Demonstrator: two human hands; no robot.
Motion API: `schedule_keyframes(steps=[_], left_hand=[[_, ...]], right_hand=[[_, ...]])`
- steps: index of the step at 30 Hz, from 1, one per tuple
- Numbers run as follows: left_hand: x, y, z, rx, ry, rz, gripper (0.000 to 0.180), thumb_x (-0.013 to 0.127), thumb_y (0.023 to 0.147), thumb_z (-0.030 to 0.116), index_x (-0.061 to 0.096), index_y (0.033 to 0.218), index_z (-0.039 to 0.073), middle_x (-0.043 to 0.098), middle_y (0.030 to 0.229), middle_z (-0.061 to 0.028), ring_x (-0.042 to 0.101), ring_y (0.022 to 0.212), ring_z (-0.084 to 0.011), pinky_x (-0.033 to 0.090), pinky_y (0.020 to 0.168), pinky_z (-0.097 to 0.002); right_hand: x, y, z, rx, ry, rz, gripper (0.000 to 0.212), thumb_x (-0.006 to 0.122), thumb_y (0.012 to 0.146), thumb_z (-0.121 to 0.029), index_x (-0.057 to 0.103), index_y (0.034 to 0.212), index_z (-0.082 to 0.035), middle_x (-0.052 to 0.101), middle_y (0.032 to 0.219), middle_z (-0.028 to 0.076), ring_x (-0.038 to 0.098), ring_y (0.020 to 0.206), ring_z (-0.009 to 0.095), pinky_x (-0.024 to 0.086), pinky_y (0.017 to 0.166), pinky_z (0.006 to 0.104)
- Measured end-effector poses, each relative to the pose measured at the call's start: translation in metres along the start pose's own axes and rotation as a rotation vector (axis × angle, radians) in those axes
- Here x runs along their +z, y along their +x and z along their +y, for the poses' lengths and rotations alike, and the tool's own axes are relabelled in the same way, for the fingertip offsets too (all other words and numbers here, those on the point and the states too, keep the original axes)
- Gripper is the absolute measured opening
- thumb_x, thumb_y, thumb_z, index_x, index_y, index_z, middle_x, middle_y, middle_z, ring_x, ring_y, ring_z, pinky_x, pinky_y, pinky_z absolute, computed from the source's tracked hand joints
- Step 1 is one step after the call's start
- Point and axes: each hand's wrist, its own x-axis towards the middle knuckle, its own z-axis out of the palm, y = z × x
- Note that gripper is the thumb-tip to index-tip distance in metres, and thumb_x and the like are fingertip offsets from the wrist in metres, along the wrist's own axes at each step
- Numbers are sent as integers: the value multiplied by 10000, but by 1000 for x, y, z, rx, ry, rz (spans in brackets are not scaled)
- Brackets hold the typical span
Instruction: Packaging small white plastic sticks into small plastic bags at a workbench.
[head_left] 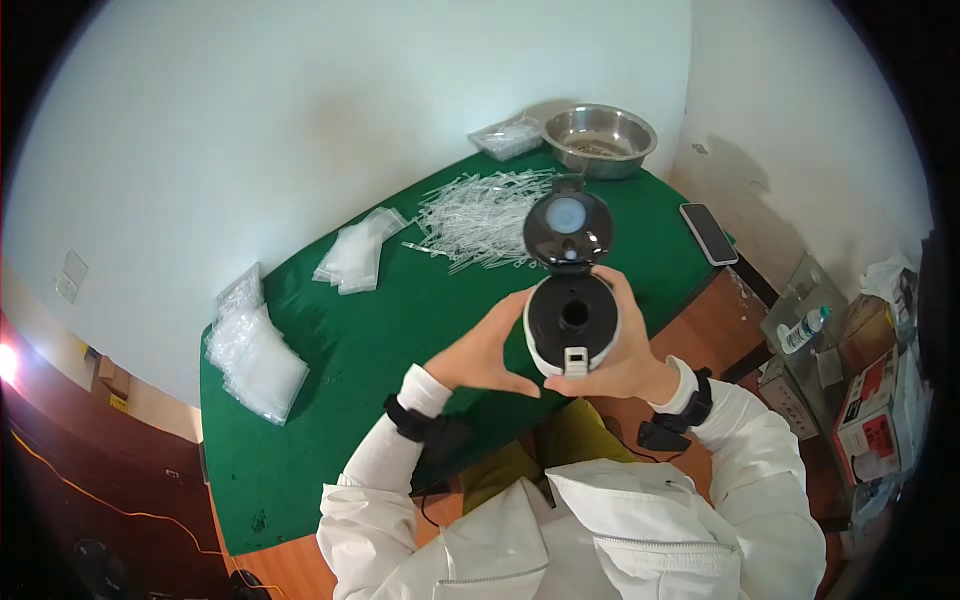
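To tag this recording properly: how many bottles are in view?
2: an open-lidded bottle in the right hand, and a teal-capped bottle at right. Others may be hidden.

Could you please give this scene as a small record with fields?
Right hand: grips the bottle
Left hand: open beside the bottle, contact unclear
Bottle: white body, black top
Lid: flipped open
Table: green top
On table: pile of clear plastic strips, plastic bags, metal bowl, phone
Phone position: near table's right edge

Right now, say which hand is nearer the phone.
Right. The right hand, gripping the bottle, is left of the phone and lower in the picture; the left hand is farther left, beside the bottle.
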Motion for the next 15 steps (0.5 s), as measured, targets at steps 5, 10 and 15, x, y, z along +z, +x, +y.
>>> schedule_keyframes(steps=[5,10,15], left_hand=[[-24,-37,-83,-228,368,132,713,730,665,388,462,1232,47,420,1286,-168,276,1275,-359,260,1040,-434],[-13,-38,-77,-378,-153,357,581,704,699,352,525,1161,49,454,1254,-165,329,1243,-355,302,1016,-422],[-19,-34,-70,-358,510,165,497,678,734,317,547,1133,51,454,1264,-149,349,1231,-339,310,1010,-412]], right_hand=[[17,-13,-11,-7,75,-9,986,880,456,-213,305,1239,-39,494,1121,109,517,1017,195,402,875,312],[11,-26,-25,60,228,-139,819,847,524,-247,408,1170,-1,548,1064,150,580,923,250,448,799,332],[14,3,-55,-451,7,-102,659,787,617,-247,453,1130,-4,578,1038,180,599,890,299,466,788,364]])
